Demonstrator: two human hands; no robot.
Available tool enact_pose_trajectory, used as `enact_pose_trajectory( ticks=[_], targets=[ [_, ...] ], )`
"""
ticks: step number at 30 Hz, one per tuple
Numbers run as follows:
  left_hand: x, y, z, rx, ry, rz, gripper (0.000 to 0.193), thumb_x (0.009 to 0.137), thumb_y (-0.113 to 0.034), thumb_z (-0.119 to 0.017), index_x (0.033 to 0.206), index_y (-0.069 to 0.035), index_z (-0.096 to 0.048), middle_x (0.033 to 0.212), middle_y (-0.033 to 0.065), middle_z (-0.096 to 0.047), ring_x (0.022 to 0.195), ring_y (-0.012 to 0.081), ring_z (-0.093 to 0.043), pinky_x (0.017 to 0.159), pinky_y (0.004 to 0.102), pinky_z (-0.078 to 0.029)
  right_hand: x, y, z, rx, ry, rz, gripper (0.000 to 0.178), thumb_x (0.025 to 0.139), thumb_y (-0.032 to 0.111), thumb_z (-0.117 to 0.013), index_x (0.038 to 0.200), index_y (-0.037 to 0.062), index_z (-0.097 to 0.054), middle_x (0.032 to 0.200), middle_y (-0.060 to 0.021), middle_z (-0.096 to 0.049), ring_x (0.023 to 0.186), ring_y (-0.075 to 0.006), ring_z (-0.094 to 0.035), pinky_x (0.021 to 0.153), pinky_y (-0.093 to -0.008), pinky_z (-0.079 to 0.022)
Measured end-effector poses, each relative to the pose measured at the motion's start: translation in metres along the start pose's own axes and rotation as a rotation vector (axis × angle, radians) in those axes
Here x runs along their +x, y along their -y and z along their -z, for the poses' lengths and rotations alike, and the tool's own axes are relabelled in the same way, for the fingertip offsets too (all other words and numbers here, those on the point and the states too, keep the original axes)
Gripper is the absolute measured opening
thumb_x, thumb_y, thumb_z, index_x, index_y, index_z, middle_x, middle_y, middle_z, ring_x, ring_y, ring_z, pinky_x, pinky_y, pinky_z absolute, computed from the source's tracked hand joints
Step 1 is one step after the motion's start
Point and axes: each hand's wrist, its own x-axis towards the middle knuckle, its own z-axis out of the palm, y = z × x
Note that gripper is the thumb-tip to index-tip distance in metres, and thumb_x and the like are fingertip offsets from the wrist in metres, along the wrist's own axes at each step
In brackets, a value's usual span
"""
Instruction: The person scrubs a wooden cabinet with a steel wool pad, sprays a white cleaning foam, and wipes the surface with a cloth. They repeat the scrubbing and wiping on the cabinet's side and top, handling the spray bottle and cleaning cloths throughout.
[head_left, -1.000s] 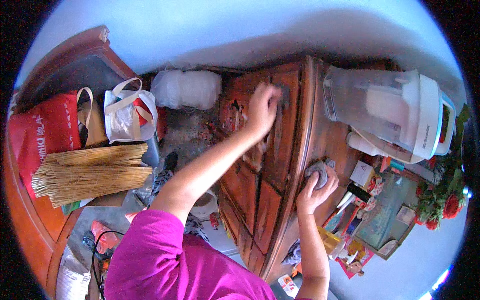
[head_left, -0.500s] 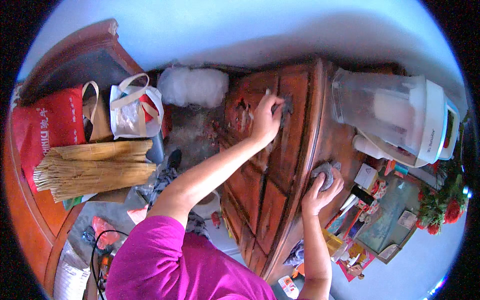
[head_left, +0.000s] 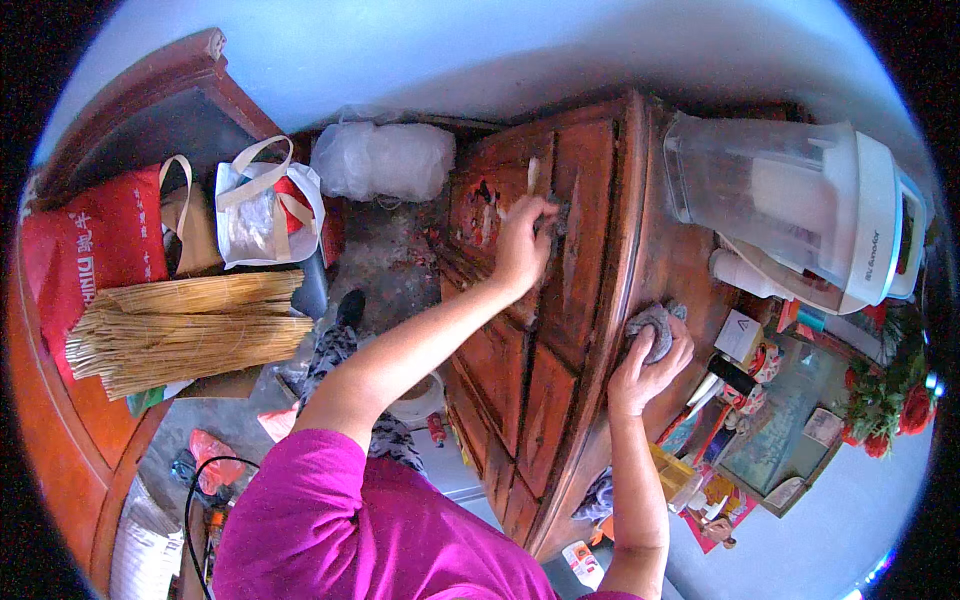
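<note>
My left hand (head_left: pixel 525 245) is at the carved front of a reddish-brown wooden cabinet (head_left: pixel 580 260), its fingers closed on a small dark grey wad (head_left: pixel 561 216) pressed against a door panel. What the wad is made of does not show clearly. A pale upright door handle (head_left: pixel 533 175) stands just beyond these fingers. On the cabinet's top, near its front edge, my right hand (head_left: pixel 645 375) grips a crumpled grey cloth (head_left: pixel 655 328). Part of the cloth bulges out between thumb and fingers.
A clear plastic container with a white base (head_left: pixel 780 205) lies toward the cabinet's far end. Boxes and small items surround a framed panel (head_left: pixel 785 430), with red flowers (head_left: pixel 885 410) at right. Bags (head_left: pixel 270 220), a bamboo bundle (head_left: pixel 190 335) and a plastic-wrapped roll (head_left: pixel 385 160) are on the left.
The view has shifted slightly. Against the cabinet front, my left hand has slid nearer with the dark wad, showing more of the pale handle. My right hand keeps the cloth at the top's edge.
</note>
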Motion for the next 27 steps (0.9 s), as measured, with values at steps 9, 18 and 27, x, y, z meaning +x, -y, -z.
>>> enact_pose_trajectory(
  ticks=[9, 18, 27],
  targets=[
    [0.045, 0.003, 0.0, -0.05, -0.074, -0.103, 0.034, 0.081, 0.013, -0.063, 0.11, -0.003, -0.067, 0.115, 0.0184, -0.069, 0.116, 0.037, -0.065, 0.104, 0.0441, -0.05, 0.003, 0.004, -0.003, -0.002, 0.008, -0.015, 0.035, 0.098, 0.025, -0.066, 0.123, 0.0021, -0.061, 0.121, -0.0182, -0.062, 0.117, -0.0384, -0.053, 0.108, -0.0509, -0.038],
    [0.066, 0.002, -0.004, -0.073, -0.202, -0.112, 0.036, 0.077, 0.016, -0.062, 0.107, -0.003, -0.068, 0.111, 0.0182, -0.068, 0.112, 0.0384, -0.066, 0.097, 0.0431, -0.051, 0.004, 0.008, -0.002, 0.006, 0.02, 0.009, 0.033, 0.1, 0.025, -0.065, 0.122, 0.0018, -0.061, 0.12, -0.0182, -0.062, 0.115, -0.0374, -0.054, 0.106, -0.05, -0.039],
    [-0.097, -0.002, -0.006, -0.076, -0.018, 0.099, 0.04, 0.079, 0.018, -0.061, 0.112, -0.004, -0.066, 0.124, 0.0184, -0.067, 0.128, 0.0375, -0.061, 0.114, 0.0435, -0.044, 0.005, 0.004, -0.003, -0.023, -0.003, -0.018, 0.036, 0.098, 0.029, -0.066, 0.122, 0.003, -0.062, 0.119, -0.0175, -0.063, 0.114, -0.0385, -0.054, 0.105, -0.051, -0.039]
  ],
)
